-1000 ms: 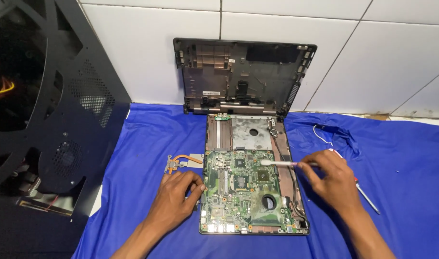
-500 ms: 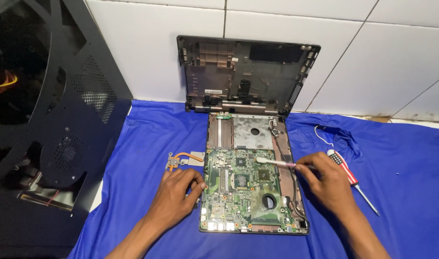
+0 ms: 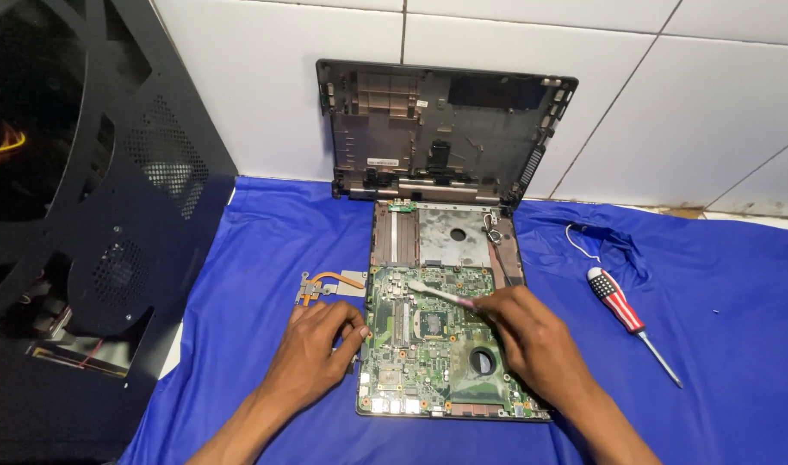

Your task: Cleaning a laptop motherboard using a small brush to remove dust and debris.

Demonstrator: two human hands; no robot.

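Note:
A green laptop motherboard (image 3: pixel 428 362) lies on a blue cloth (image 3: pixel 265 250). My left hand (image 3: pixel 321 344) rests on the board's left edge, fingers curled against it. My right hand (image 3: pixel 532 336) grips a small pale brush (image 3: pixel 441 294) whose tip lies on the upper middle of the board. A copper heatsink pipe (image 3: pixel 329 284) sits just above my left hand, off the board's top left corner. Behind the board lies a metal tray section (image 3: pixel 450 234) of the laptop base.
A dark laptop bottom shell (image 3: pixel 446 129) leans upright against the white tiled wall. A red, white and blue handled screwdriver (image 3: pixel 622 314) lies right of the board, with a white cable (image 3: pixel 579 241) beyond it. A black perforated computer case (image 3: pixel 75 215) stands at the left.
My right hand has slid left over the board, carrying the brush tip toward the upper middle. My left hand stays on the left edge.

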